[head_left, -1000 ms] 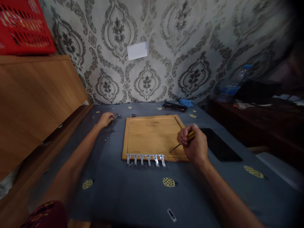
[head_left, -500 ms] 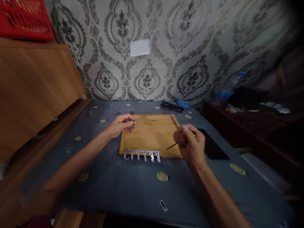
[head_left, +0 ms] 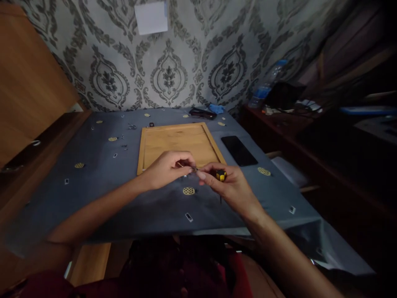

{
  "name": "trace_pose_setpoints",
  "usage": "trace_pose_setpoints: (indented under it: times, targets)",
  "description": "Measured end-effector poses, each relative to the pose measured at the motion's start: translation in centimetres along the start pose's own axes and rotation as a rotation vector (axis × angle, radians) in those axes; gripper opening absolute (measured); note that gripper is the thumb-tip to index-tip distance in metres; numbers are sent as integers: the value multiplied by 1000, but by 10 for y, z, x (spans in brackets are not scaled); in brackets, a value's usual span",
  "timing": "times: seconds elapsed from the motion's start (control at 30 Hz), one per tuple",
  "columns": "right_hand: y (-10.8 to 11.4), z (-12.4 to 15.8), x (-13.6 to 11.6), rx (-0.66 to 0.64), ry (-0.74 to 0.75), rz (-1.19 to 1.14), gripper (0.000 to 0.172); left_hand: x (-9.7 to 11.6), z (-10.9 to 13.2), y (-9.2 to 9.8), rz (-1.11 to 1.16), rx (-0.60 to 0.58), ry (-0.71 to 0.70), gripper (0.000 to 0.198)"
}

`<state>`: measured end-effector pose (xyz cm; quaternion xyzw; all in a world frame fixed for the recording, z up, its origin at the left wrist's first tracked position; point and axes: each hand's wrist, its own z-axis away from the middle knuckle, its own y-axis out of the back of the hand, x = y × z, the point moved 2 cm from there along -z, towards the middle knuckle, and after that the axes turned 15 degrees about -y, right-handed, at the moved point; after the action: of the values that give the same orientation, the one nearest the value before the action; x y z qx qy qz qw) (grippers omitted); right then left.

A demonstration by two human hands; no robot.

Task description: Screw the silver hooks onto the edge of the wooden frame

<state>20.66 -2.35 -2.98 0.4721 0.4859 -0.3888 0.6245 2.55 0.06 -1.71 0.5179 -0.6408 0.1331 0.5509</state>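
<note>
My left hand and my right hand meet in front of me, both with fingers pinched. Between their fingertips is a tiny dark piece, too small to name. A screwdriver with a black and yellow handle is tucked in my right hand, its thin shaft pointing down below the palm. Just behind the hands lies a wooden board with a raised rim. My hands cover most of its near edge, and the metal hook strip there is almost wholly hidden.
A black phone lies right of the board. Small metal bits are scattered to the left. Glasses and a blue cloth rest at the back. A water bottle stands on the right-hand shelf, and a wooden cabinet borders the left.
My hands have come together in front of the board from its two sides. The screwdriver has swung to point down in my right hand. The view has tilted downward and turned right.
</note>
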Motion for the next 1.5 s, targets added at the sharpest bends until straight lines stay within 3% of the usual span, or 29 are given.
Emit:
trace_pose_setpoints:
  times: [0.17, 0.27, 0.4, 0.7, 0.87, 1.0, 1.17, 1.5]
  targets:
    - [-4, 13, 11, -36, -14, -50, 32, 0, 8, -8, -41, -52, -97, 12]
    - [-5, 18, 21, 17, -17, -3, 24, -4, 17, -5, -7, -55, -137, 26]
    - [-5, 20, 35, 111, -55, 20, 21, -16, 28, 4, -214, 9, -102, 28]
    - [5, -7, 38, 120, -166, -17, 27, -34, 32, 16, -438, 38, -43, 23]
    - [6, -35, 48, 91, -268, -22, 40, -51, 26, 18, -465, -30, -14, 26]
    - [1, -49, 59, 64, -330, 16, 36, -63, 19, 15, -543, -108, -51, 27]
    - [-3, -54, 67, 54, -365, 63, 30, -67, 10, 4, -656, -222, -50, 29]
    - [-3, -54, 77, 64, -326, 136, 29, -69, -2, -10, -793, -301, -47, 34]
